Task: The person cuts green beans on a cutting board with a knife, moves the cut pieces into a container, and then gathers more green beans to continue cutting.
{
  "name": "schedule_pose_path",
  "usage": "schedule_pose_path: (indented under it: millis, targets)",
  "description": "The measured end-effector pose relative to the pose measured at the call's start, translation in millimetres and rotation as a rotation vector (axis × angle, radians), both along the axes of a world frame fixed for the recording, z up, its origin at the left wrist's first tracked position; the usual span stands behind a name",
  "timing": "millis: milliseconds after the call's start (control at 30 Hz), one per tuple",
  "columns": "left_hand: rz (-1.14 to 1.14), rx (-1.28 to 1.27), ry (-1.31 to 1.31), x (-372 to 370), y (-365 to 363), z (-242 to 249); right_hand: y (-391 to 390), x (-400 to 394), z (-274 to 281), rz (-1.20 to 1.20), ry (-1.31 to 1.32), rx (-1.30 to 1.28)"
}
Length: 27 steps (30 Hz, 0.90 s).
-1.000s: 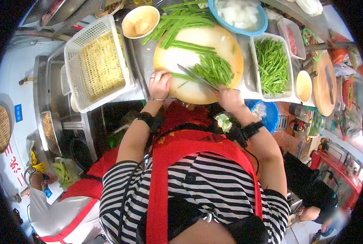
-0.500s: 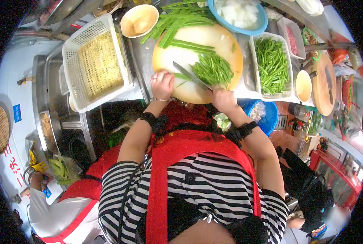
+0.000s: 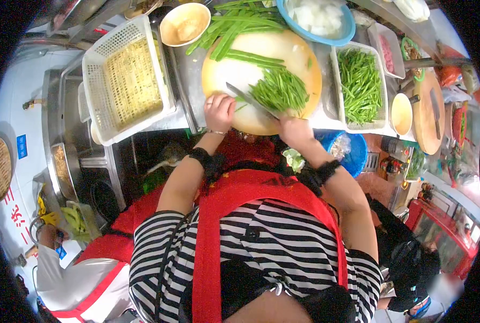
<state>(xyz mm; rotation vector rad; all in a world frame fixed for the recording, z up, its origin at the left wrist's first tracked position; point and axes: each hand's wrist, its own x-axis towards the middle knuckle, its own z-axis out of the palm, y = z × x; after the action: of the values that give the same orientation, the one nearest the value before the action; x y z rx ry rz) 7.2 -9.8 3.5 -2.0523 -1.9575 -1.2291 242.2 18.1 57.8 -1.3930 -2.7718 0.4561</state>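
My right hand grips the handle of a kitchen knife, its blade slanting up and left over the round cutting board. My left hand rests at the board's left front edge, fingers curled over a short end of green vegetable that is mostly hidden; it lies beside the blade. Right of the blade is a heap of thin green slivers. Behind it lie long uncut green pods, with more green stalks past the board's far edge.
A white basket of green slivers stands at right, another white basket at left. Behind are a beige bowl and a blue basin of white pieces. A co-worker in a white sleeve is at lower left.
My left hand has shifted slightly to the right, toward the blade. Less of the green piece shows between fingers and knife. The knife has moved slightly left.
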Motion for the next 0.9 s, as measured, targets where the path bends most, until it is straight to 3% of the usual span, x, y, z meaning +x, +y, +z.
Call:
schedule_pose_path:
  millis: [33, 167, 400, 500, 600, 733, 800, 900]
  targets:
    - [0.010, 0.007, 0.018, 1, 3, 3, -1, -6, -2, -0.041, -0.100, -0.025]
    - [0.013, 0.003, -0.004, -2, 1, 2, 6, -4, 25, -0.022, -0.088, -0.061]
    - [0.121, -0.245, -0.275, 33, -17, -2, 2, -1, 15, -0.026, -0.137, -0.067]
    - [0.075, -0.226, -0.316, 74, -5, 6, 1, 35, 33, -0.232, 0.075, 0.009]
    - [0.122, -0.340, -0.212, 109, 20, 7, 8, 78, 28, -0.568, -0.072, -0.014]
    - [0.166, -0.362, -0.216, 132, 52, 9, 9, 88, 25, -0.602, 0.057, -0.221]
    - [-0.017, -0.287, -0.325, 136, 65, 12, 2, 88, 5, -0.625, 0.335, -0.359]
    - [-0.051, -0.216, -0.291, 143, 78, 11, -5, 73, -8, -0.668, 0.535, -0.598]
